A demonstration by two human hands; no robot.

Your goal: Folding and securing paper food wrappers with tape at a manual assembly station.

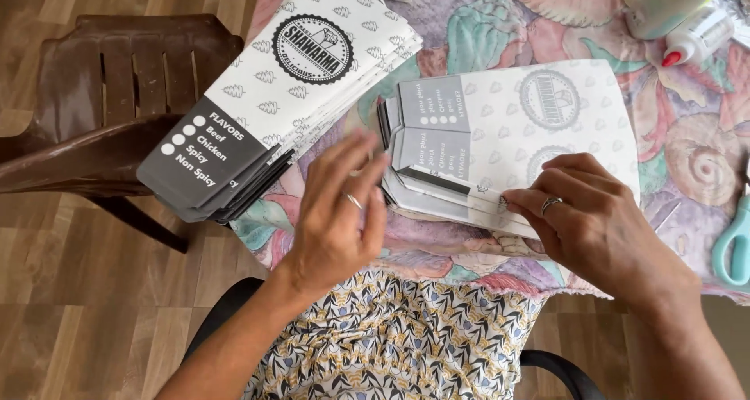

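A flat pile of white and grey printed paper sleeves (pixel 508 126) lies on the table in front of me. My right hand (pixel 594 220) presses its fingertips on the folded flap along the pile's near edge. With fingers straight and apart, my left hand (pixel 340 208) hovers at the pile's left end, near the grey panel, and holds nothing. A second, taller stack of the same sleeves (pixel 273 95) fans out to the left, overhanging the table edge.
The table wears a floral cloth (pixel 469 33). Two glue bottles (pixel 687 17) lie at the far right, and teal-handled scissors (pixel 734 244) rest at the right edge. A dark wooden chair (pixel 117 95) stands to the left over wooden flooring.
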